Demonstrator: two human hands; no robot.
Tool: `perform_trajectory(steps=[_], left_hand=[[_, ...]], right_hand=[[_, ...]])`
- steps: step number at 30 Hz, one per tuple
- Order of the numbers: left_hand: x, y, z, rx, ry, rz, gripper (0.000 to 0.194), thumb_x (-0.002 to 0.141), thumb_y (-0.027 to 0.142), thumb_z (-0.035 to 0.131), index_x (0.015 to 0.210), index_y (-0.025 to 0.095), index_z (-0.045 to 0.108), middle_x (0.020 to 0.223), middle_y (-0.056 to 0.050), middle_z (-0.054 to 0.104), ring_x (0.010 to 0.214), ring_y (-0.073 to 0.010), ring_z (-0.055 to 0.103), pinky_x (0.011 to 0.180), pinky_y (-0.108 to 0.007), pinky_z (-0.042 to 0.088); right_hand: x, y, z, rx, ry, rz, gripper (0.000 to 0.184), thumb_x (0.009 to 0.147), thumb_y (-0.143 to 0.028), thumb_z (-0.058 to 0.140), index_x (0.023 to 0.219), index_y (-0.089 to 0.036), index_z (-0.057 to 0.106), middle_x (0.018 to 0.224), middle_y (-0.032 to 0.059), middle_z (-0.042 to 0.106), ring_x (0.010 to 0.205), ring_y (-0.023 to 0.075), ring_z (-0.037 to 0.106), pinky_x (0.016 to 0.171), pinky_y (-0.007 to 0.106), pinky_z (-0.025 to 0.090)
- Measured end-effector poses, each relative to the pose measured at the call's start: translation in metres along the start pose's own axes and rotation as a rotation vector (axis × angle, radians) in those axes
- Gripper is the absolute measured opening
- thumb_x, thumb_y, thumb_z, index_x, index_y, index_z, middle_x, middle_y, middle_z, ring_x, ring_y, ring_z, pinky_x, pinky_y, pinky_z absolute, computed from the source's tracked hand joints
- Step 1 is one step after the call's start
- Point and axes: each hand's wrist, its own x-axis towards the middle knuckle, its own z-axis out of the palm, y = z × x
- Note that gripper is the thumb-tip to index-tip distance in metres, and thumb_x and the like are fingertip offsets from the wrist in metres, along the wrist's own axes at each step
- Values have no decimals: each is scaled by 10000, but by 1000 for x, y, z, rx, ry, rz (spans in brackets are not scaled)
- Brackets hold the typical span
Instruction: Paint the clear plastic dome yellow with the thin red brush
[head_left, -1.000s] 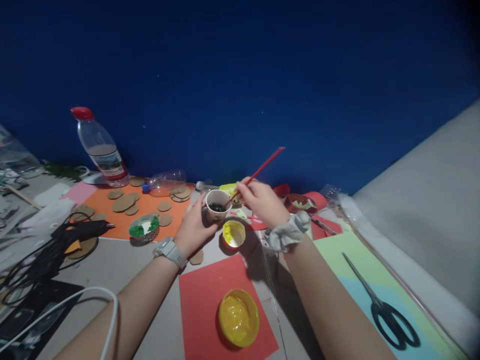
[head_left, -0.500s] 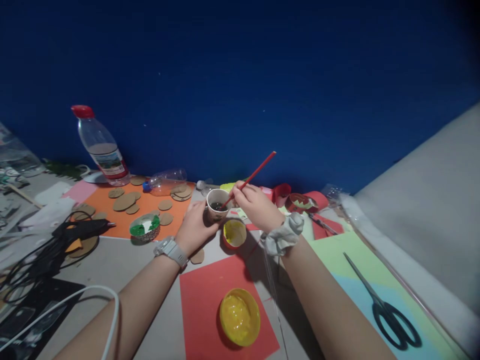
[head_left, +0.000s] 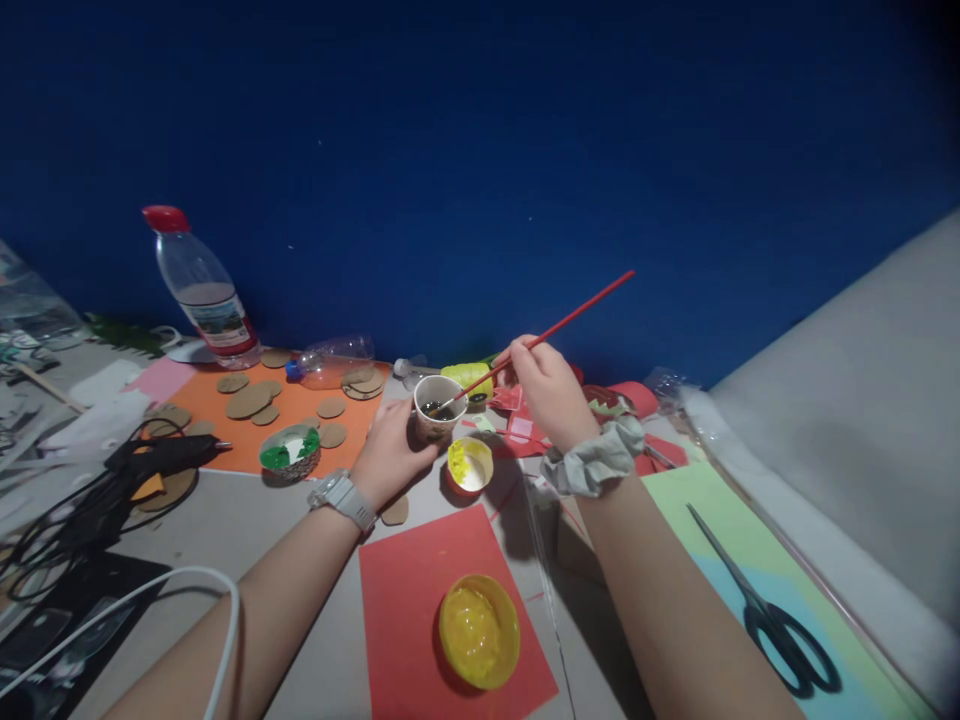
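My left hand (head_left: pixel 396 444) is wrapped round a paper cup (head_left: pixel 435 428) that holds dark liquid. In my right hand (head_left: pixel 546 388) is a thin red paintbrush (head_left: pixel 581 311), gripped near its middle and slanting down to the left. The brush's lower end is inside the cup, at the liquid. Just in front of the cup stands a small bowl (head_left: pixel 470 466) with yellow paint smeared on its inner wall. Nearer to me, a yellow bowl of yellow paint (head_left: pixel 480 632) sits on a red paper sheet (head_left: pixel 394 600).
Cardboard discs (head_left: pixel 249 402) lie on orange paper (head_left: pixel 225 455) at left, near a dish of green paint (head_left: pixel 289 455). A red-capped bottle (head_left: pixel 206 290) stands behind. Black scissors (head_left: pixel 757 600) lie at right. A glue gun (head_left: pixel 161 455) and cables are at far left.
My right hand has moved right and slightly up, tilting the paintbrush flatter, its lower end still in the cup. My left hand and the cup have hardly moved.
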Motion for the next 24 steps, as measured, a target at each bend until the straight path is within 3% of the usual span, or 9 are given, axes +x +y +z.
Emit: perform_trajectory(steps=[6,13,17,24], left_hand=[[0,-2,1,-2,-6,-11,342,952,382,620,1220,171,590,1228,-87,614,1085,-231,619,927,-451,537],[2,3,3,-24,-4,-9,370,910,386,663,1206,178,588,1174,-75,622,1096,-243,594,950,-466,504],[3,4,3,-54,0,-1,459,807,325,742,1212,191,575,1120,-68,645,1114,-263,546,966,-450,481],[3,4,3,-43,-2,1,406,848,357,714,1194,187,588,1127,-73,641,1095,-254,572,951,-454,491]], right_hand=[[0,1,1,-10,87,6,299,986,-315,409,739,-213,542,639,-16,568,627,151,568,661,275,445],[-8,9,20,-195,-120,-87,317,994,-387,432,719,-236,473,617,-23,567,604,170,572,639,298,412],[-9,9,26,-210,-157,-136,284,999,-304,412,728,-236,456,685,-3,583,696,182,598,707,302,420],[-7,10,25,-248,-204,-180,243,999,-262,406,775,-224,494,718,15,611,720,190,619,729,302,429]])
